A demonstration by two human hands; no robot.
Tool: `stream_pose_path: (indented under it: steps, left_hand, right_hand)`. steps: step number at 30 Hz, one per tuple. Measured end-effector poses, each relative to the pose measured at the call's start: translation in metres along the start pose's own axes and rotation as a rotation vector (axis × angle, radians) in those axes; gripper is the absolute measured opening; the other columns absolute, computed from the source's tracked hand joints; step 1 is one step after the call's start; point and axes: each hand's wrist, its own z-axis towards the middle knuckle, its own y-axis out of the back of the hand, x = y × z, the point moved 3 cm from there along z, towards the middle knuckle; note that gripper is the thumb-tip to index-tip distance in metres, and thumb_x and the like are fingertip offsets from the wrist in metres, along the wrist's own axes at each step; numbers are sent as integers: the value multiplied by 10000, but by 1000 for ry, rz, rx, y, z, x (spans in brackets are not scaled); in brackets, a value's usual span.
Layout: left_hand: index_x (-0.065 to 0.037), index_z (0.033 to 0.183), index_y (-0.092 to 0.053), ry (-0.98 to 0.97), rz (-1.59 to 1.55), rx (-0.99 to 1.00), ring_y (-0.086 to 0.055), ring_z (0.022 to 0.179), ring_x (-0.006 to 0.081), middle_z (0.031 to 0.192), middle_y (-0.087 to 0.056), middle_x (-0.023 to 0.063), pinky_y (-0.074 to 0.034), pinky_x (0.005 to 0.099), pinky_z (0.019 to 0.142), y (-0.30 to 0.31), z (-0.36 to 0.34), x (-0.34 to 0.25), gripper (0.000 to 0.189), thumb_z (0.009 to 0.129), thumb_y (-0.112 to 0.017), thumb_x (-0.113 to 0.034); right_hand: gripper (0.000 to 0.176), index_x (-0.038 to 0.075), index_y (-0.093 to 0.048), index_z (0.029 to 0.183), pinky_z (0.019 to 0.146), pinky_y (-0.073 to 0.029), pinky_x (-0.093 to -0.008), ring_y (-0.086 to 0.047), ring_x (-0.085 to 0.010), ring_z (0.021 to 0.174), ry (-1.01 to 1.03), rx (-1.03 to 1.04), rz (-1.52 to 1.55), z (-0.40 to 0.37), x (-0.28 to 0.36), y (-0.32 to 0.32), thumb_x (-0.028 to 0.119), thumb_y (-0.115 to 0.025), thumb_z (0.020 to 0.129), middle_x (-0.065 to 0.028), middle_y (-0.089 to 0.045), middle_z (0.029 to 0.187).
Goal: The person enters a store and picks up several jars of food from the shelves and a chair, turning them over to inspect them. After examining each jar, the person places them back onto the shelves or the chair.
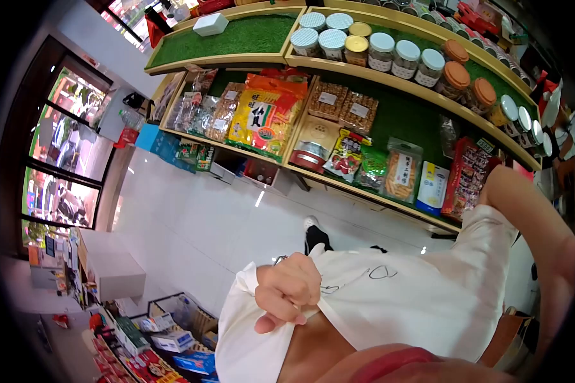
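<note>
My left hand [289,290] is raised in front of my chest, close to the white shirt [415,287]. Its fingers are curled into a loose fist with the thumb at the lower side, and nothing shows in it. A thin dark band is partly visible at the wrist. My right arm [530,223] leaves its sleeve at the right and bends back toward the camera. The right hand itself lies outside the picture. Nearest that elbow is a long red snack packet [465,182], with a white, yellow and blue pouch [432,187] beside it.
Ahead stands a tiered wooden shelf [370,198] lined with green turf. It carries lidded jars [381,51], a large yellow snack bag [265,118] and a pack of breadstick-like snacks [401,171]. Boxed goods [172,338] stand lower left. A glass door [64,153] is at left.
</note>
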Motion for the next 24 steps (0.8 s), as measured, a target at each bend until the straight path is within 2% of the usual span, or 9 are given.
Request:
stream_pose_path:
  steps: [2,5,9,11,13,14,16,21,24]
  left_hand:
    - [-37,786,-504,-28,35,-11,-401,354,77,559,-379,-14,-289,186,314,30,0,-16,466,964,-333,-432]
    - [-76,874,-458,8,83,67,-432,361,92,577,-426,12,-277,207,301,75,3,-36,371,969,-339,-414]
    - [-80,871,-453,3,77,53,-434,361,91,582,-409,4,-284,214,294,129,9,-52,364,971,-330,-407]
    - [-83,853,-443,13,60,39,-434,359,97,581,-409,5,-289,221,289,152,14,-52,355,970,-334,-400]
    - [-70,857,-444,-29,55,-83,-414,353,96,569,-397,-2,-295,214,307,170,16,-47,335,969,-355,-373]
    - [-63,859,-444,-49,43,-151,-404,350,96,563,-391,-6,-298,211,316,176,17,-42,326,969,-365,-359]
    - [-71,892,-417,-46,-45,-163,-407,351,106,564,-400,-2,-306,219,321,192,19,-33,274,964,-388,-334]
    - [-81,923,-391,66,-221,-129,-426,360,123,563,-417,18,-307,230,319,227,36,-7,217,957,-417,-294]
    - [-73,903,-402,39,-248,-86,-450,381,129,562,-427,21,-315,234,322,235,51,14,219,957,-422,-284]
  right_hand:
    - [300,49,-469,877,538,-397,-264,-514,-156,573,8,36,13,3,5,-34,312,-329,919,-75,-546,661]
    - [288,47,-475,888,545,-402,-266,-517,-152,584,2,75,37,2,5,-82,302,-344,912,-74,-547,677]
    - [273,44,-483,903,555,-409,-268,-520,-147,599,-4,113,32,-5,7,-131,290,-365,902,-73,-549,697]
    - [267,42,-487,911,559,-413,-269,-522,-144,606,5,137,15,-12,5,-150,284,-375,897,-73,-549,708]
    - [261,41,-492,918,564,-416,-270,-524,-142,613,16,171,1,-20,4,-165,278,-385,892,-73,-550,718]
    - [258,40,-494,922,566,-418,-270,-525,-140,617,22,191,-14,-24,2,-170,275,-390,890,-72,-550,723]
    - [253,39,-498,929,571,-422,-271,-526,-138,624,30,242,-31,-33,0,-177,268,-401,885,-72,-551,734]
    - [245,35,-508,948,583,-431,-274,-531,-131,643,24,331,-104,-62,-7,-180,253,-426,873,-71,-553,760]
    - [242,33,-514,960,590,-436,-275,-533,-127,654,15,367,-101,-75,-15,-173,244,-441,866,-70,-554,776]
